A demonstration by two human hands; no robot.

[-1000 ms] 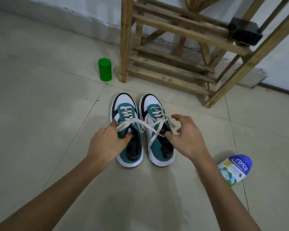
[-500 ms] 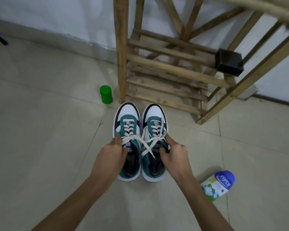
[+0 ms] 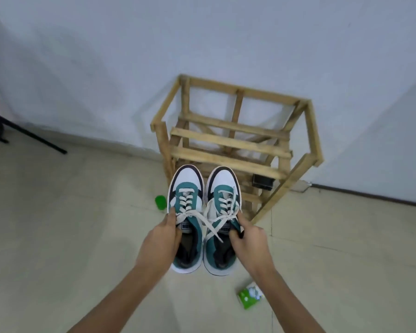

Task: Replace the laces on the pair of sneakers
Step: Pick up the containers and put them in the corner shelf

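Observation:
Two teal, white and black sneakers are held up off the floor, toes pointing away from me. My left hand (image 3: 160, 241) grips the left sneaker (image 3: 186, 207) at its collar, fingers curled into the opening. My right hand (image 3: 249, 243) grips the right sneaker (image 3: 222, 203) the same way. Both carry cream laces (image 3: 207, 218) threaded through the eyelets. Their loose ends cross between the two shoes. The heels hang low, partly hidden by my hands.
A wooden slatted rack (image 3: 233, 145) stands against the white wall just beyond the shoes, with a black box (image 3: 262, 181) on a lower shelf. A green canister (image 3: 160, 202) and a green-white bottle (image 3: 250, 295) lie on the tiled floor. A black tripod leg (image 3: 22, 131) is at the left.
Both hands closed on the sneakers' collars and lifted the pair off the floor. The view rose and tilted up, so the rack now appears from above.

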